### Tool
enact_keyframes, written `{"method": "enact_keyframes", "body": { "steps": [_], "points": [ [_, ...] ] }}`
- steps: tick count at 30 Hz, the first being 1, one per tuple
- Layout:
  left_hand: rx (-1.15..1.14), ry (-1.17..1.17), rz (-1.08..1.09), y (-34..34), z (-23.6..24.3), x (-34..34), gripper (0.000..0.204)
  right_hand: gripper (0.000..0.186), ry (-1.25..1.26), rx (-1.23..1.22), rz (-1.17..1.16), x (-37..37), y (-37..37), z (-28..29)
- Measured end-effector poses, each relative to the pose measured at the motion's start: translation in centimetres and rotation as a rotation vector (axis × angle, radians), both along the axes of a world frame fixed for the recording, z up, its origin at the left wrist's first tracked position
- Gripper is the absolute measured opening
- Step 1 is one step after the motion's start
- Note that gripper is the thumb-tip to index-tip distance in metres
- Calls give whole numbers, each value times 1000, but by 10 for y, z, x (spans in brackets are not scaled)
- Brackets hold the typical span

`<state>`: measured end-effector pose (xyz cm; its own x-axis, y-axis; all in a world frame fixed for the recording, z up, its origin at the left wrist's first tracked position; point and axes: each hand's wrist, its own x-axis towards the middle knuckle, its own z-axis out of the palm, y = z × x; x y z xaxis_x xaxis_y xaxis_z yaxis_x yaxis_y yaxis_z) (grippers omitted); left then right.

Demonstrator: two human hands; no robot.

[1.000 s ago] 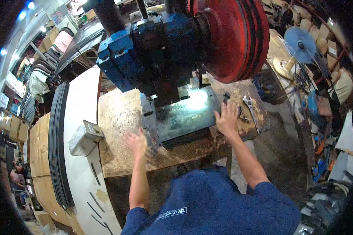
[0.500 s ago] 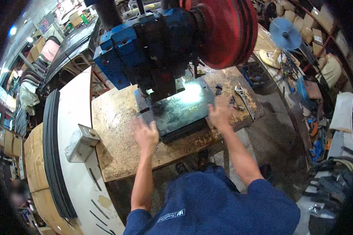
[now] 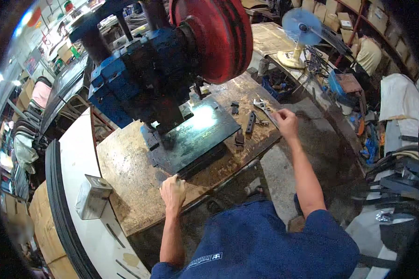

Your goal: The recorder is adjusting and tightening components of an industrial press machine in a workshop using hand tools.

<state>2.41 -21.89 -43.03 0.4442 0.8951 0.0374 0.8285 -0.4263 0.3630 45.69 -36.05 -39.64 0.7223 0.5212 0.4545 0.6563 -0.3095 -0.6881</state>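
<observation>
My left hand (image 3: 173, 191) rests on the worn wooden bench top (image 3: 125, 172), fingers curled shut, just in front of the near corner of a dark steel plate (image 3: 195, 137). The plate lies under a blue press machine (image 3: 139, 79) with a big red flywheel (image 3: 219, 37). My right hand (image 3: 286, 123) is at the bench's right edge, fingers curled around the handle end of a silver adjustable wrench (image 3: 264, 109). Small dark metal blocks (image 3: 250, 122) lie between the plate and the wrench.
A grey metal box (image 3: 92, 196) sits on a white board (image 3: 79, 158) to the left, beside a stack of black rings (image 3: 56, 200). A blue fan (image 3: 299, 28) stands on the table behind. Cluttered parts and bags (image 3: 386, 139) fill the floor on the right.
Both hands have come off the steel plate. My left hand drew back to the bench in front of it; my right hand swung right to the wrench.
</observation>
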Motion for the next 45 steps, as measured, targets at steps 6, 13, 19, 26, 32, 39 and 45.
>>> {"method": "enact_keyframes", "body": {
  "steps": [6,13,19,26,32,39,45],
  "points": [
    [130,-403,79,27,1,61,19,21,133,103,50,8,-19,-43],
    [92,-557,291,44,2,123,32,21,520,-151,294,24,-101,-163],
    [617,-402,197,30,-47,124,12,34,344,-87,603,14,-4,88],
    [810,-335,186,43,-59,143,12,37,-255,269,446,-52,162,286],
    [752,-238,255,40,-59,146,14,50,213,608,694,-48,149,272],
    [711,-402,325,44,-67,145,14,60,-190,695,652,-34,142,146],
    [200,-582,256,-36,-50,212,22,24,-43,422,712,39,60,79]
  ]
}}
